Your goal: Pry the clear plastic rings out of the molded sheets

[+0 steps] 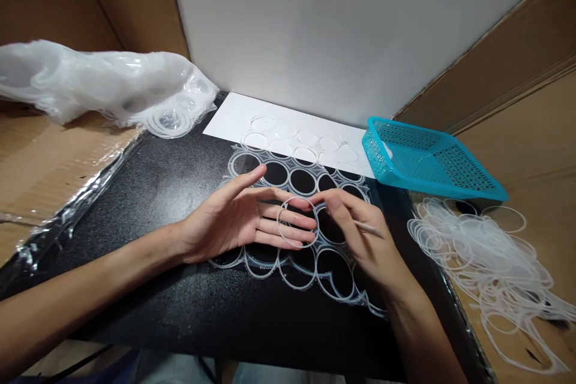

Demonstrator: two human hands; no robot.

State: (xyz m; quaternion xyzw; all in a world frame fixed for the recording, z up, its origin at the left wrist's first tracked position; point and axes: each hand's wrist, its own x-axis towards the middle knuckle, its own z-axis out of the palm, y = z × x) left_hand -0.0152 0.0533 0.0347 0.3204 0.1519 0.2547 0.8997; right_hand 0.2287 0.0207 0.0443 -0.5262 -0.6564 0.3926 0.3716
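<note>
A clear plastic sheet of joined rings (300, 252) lies on a black mat (171, 204). My left hand (238, 216) hovers over it, palm turned up, fingers stretched out and open. A loose clear ring (281, 225) rests across its fingertips. My right hand (355, 231) pinches the right edge of that ring between thumb and forefinger. A thin pale stick (368, 227) is also tucked in its fingers.
A turquoise mesh basket (427, 162) stands at the back right. A heap of loose clear rings (486, 252) lies on cardboard to the right. A stack of clear plastic sheets (112, 87) sits back left. White paper (234, 117) with clear discs lies behind the mat.
</note>
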